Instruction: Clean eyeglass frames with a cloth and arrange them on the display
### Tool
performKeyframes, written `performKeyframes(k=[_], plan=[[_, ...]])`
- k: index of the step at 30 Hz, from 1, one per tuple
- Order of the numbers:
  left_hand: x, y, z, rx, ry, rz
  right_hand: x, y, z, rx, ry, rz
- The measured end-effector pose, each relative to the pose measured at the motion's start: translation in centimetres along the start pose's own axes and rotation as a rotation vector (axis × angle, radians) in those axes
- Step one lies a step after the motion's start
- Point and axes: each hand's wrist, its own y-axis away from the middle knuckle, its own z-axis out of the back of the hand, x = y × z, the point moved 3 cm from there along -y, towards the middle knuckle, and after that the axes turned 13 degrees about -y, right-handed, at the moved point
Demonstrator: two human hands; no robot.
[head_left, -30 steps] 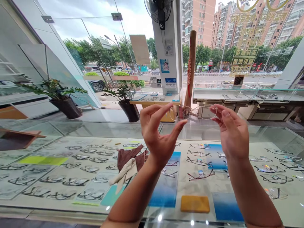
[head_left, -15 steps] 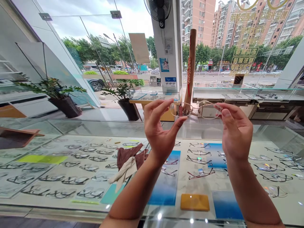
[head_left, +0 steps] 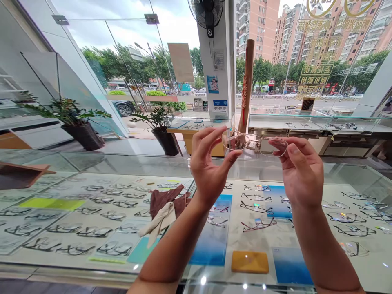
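A pair of thin-rimmed eyeglasses [head_left: 252,143] is held up in front of me, above the glass display counter. My left hand [head_left: 211,165] pinches the rim of its left lens between thumb and fingers. At the other end my right hand [head_left: 301,169] grips the right side, its thumb near the rim and its fingers partly behind the lens. Below my left forearm, a brown cloth [head_left: 163,200] and a cream cloth [head_left: 161,220] lie on the counter top.
Rows of eyeglass frames [head_left: 94,232] fill the glass counter [head_left: 122,161], with blue cards [head_left: 214,241] and a mustard-yellow case [head_left: 250,261] among them. Beyond stand potted plants [head_left: 82,134], a wooden post [head_left: 247,81], a wall fan [head_left: 208,16] and another display counter [head_left: 294,122].
The right end of the eyeglasses has dipped slightly, and my right hand has shifted a little left, with more of its fingers behind the lens. My left hand has edged right.
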Motion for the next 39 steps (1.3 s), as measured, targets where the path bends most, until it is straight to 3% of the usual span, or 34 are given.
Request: performKeyframes(k=[12,24,28,34,39], plan=[[0.0,-0.2,-0.5,0.045,0.191,0.073,-0.2,-0.2,0.2,-0.033,0.028,0.038],[-0.3,-0.1,-0.3,0.092,0.468,0.332,0.0,-0.2,-0.2,-0.080,-0.074,-0.062],[0.6,0.0,-0.9,0.202,0.652,0.549,0.0,-0.3,0.1,0.019,-0.082,-0.044],[0.8,1.2,-2.9,0.555,1.002,1.045,0.0,-0.4,-0.2,0.438,0.183,0.071],[0.1,2.1,-3.5,0.684,1.242,1.296,0.2,-0.5,-0.3,0.494,0.229,0.128]])
